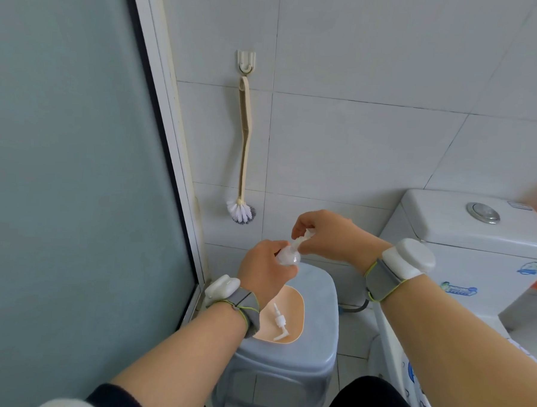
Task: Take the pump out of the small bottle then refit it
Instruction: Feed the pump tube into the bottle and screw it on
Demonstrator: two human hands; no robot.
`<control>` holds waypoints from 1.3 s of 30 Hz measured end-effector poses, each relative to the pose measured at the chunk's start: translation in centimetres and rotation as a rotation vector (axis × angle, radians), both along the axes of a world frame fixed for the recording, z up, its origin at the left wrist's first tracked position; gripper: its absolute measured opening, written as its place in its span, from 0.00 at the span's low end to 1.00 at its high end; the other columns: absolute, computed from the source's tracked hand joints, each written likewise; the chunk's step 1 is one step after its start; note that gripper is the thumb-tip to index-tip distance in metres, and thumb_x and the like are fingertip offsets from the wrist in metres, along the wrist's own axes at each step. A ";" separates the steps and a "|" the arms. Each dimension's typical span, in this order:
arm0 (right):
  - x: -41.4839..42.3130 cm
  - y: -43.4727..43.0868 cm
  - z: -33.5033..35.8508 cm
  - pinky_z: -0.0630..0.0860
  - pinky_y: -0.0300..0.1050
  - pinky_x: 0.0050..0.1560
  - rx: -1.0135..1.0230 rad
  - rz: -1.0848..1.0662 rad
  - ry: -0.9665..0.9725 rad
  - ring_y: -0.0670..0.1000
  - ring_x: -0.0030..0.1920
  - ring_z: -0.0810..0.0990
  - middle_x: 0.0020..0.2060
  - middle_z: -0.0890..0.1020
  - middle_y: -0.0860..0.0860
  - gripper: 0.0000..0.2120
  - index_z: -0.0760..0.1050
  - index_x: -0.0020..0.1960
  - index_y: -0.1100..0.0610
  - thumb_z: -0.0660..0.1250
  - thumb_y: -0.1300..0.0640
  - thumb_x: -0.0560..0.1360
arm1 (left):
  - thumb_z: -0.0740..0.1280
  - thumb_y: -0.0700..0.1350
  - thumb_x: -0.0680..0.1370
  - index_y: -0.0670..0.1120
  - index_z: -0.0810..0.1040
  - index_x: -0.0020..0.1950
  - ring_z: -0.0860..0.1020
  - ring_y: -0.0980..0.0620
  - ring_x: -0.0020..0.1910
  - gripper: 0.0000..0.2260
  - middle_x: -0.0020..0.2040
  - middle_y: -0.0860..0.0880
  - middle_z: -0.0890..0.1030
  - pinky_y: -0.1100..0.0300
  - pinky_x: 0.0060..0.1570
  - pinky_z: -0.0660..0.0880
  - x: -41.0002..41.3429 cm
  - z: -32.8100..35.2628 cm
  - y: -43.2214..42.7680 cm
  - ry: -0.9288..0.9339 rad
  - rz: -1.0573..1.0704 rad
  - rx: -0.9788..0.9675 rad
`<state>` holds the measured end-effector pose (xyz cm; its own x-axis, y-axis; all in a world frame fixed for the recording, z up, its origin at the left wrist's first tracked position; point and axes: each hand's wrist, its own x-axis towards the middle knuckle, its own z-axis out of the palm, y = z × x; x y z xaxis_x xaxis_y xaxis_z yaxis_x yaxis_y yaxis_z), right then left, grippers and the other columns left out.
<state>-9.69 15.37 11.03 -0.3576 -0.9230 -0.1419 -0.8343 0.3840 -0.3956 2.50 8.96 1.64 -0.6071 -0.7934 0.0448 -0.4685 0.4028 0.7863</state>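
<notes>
Fingers of the left hand (pixel 265 270) wrap the bottle (pixel 286 256), hiding most of it, above the stool (pixel 315 346). Right hand (pixel 324 234) pinches the pump (pixel 304 236) at its neck; seating unclear. Another pump (pixel 279 323) lies in the tray (pixel 298 301).

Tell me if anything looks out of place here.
One thing: a loose pump lies on its side in the peach tray on the blue stool, with no bottle. Nothing looks spilled or broken.

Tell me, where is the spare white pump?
In the head view, the spare white pump lies in the peach tray on the blue stool, just below the left hand.
</notes>
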 end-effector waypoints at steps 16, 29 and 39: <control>-0.4 -0.4 -1.0 0.69 0.48 0.56 0.007 0.013 0.046 0.49 0.46 0.78 0.43 0.81 0.45 0.08 0.81 0.46 0.50 0.71 0.52 0.66 | 0.70 0.49 0.67 0.55 0.80 0.45 0.78 0.50 0.41 0.08 0.42 0.51 0.80 0.56 0.41 0.74 -0.3 -0.6 0.4 0.017 -0.015 0.007; -0.1 -0.4 -1.5 0.73 0.42 0.36 0.086 -0.078 -0.039 0.48 0.35 0.77 0.36 0.87 0.53 0.10 0.78 0.41 0.57 0.68 0.49 0.71 | 0.68 0.49 0.66 0.62 0.80 0.46 0.78 0.52 0.42 0.11 0.44 0.53 0.78 0.57 0.42 0.75 -0.4 -0.7 1.1 -0.015 -0.023 -0.007; -1.9 0.3 -0.4 0.76 0.44 0.45 -0.012 -0.125 -0.211 0.54 0.48 0.81 0.54 0.83 0.55 0.19 0.76 0.62 0.55 0.58 0.67 0.75 | 0.71 0.47 0.67 0.52 0.82 0.48 0.80 0.46 0.44 0.10 0.43 0.48 0.83 0.51 0.46 0.77 0.2 -0.8 0.5 0.030 0.034 0.098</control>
